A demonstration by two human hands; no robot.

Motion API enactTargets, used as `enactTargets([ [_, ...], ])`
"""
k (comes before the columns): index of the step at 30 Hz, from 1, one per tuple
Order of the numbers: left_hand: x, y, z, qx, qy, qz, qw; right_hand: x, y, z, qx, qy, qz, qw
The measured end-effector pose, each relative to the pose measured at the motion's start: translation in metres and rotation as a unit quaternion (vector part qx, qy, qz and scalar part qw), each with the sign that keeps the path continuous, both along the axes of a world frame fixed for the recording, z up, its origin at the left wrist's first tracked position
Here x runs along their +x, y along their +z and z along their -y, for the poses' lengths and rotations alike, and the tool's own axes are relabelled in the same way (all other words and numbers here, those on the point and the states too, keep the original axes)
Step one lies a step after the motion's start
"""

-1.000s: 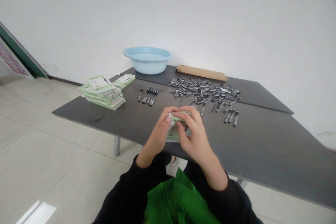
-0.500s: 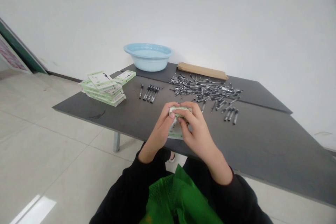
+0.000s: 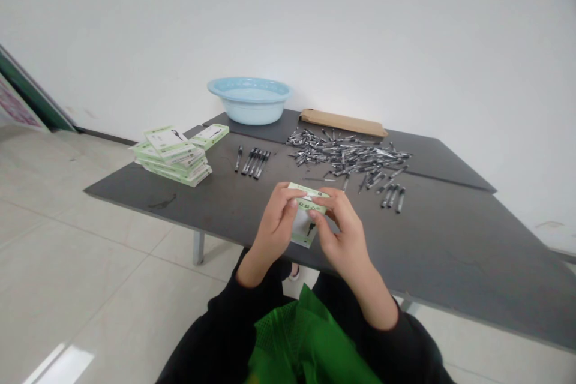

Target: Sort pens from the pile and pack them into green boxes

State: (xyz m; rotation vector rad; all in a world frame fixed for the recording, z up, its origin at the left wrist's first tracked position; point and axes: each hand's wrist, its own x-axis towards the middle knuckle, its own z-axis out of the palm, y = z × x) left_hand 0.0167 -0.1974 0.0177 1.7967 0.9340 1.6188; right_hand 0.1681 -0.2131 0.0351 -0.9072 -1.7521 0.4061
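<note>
Near the front edge of the dark table, a green and white cardboard box [image 3: 302, 229] with a printed pen picture is held between both hands. My left hand [image 3: 275, 225] is closed round its left side, thumb on the near face. My right hand [image 3: 341, 227] grips the right side, its fingers on the upper end of the box. That end, with a row of small printed icons, faces me; whether its flap is fully closed I cannot tell. Beyond the hands lies a loose heap of black and clear pens [image 3: 351, 153].
Similar boxes [image 3: 173, 159] are stacked at the left of the table [image 3: 450, 252]. Several pens [image 3: 255, 163] lie in a row beside them, and a few more [image 3: 393, 197] at the right. A blue basin [image 3: 252, 109] and a brown paper package [image 3: 344, 122] stand at the back.
The box has tilted and come slightly nearer me, showing more of its upper end and printed face. My fingers have shifted along that end. A thin rod shows on the table beyond my hands.
</note>
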Motion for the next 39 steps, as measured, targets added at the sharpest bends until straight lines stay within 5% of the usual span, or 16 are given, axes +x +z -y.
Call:
enactTargets([
  [5,-0.005,-0.001,-0.003,-0.019,-0.034,-0.019,0.999,-0.003,-0.013,-0.004,-0.042,0.007,-0.025,0.999],
  [11,-0.001,0.004,-0.003,-0.039,0.033,0.029,0.998,-0.011,-0.024,-0.007,-0.128,0.008,-0.133,0.983],
  [15,0.004,0.009,0.000,0.028,0.072,0.061,0.995,-0.015,-0.016,-0.008,-0.156,0.033,-0.196,0.967],
  [18,0.003,0.010,0.000,0.075,0.047,0.062,0.994,-0.016,-0.015,-0.009,-0.144,0.033,-0.240,0.959],
  [24,0.002,0.001,-0.008,0.073,0.021,-0.006,0.997,-0.013,-0.029,-0.014,-0.168,0.008,-0.236,0.957],
  [31,0.003,-0.001,-0.022,-0.024,0.017,0.050,0.998,-0.005,-0.043,-0.018,-0.173,0.021,-0.113,0.978],
  [34,-0.004,0.005,-0.035,-0.086,0.080,0.219,0.969,0.001,-0.050,-0.009,-0.200,0.003,-0.105,0.974],
  [39,-0.008,0.013,-0.045,-0.153,0.111,0.483,0.855,-0.005,-0.032,0.014,-0.153,0.046,-0.210,0.965],
])
